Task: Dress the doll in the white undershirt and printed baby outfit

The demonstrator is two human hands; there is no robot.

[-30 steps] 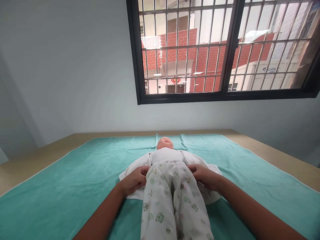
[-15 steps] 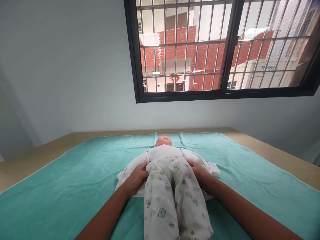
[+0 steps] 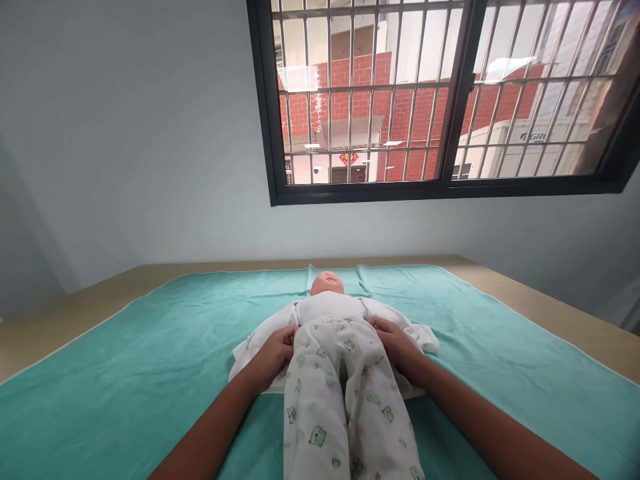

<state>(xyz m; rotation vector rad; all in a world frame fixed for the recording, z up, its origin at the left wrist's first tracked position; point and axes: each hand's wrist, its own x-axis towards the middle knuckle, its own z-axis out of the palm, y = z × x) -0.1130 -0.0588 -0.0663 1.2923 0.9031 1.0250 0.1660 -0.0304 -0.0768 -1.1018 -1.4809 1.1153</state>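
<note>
A baby doll [image 3: 327, 283] lies on its back on a teal towel [image 3: 125, 373], head towards the window. It wears a white top [image 3: 330, 308] and white trousers [image 3: 345, 400] printed with small green animals. An open white garment [image 3: 253, 347] is spread under it. My left hand [image 3: 273, 357] grips the trousers' waistband at the doll's left-side hip, fingers curled on the cloth. My right hand [image 3: 397, 347] grips the waistband at the other hip in the same way.
The towel covers a wooden tabletop [image 3: 550, 310] that meets a pale wall. A barred, dark-framed window [image 3: 440, 100] above shows a red brick building outside.
Both hands have slid a little up the doll's body with the waistband, from the hips towards the waist. The view has shifted slightly.
</note>
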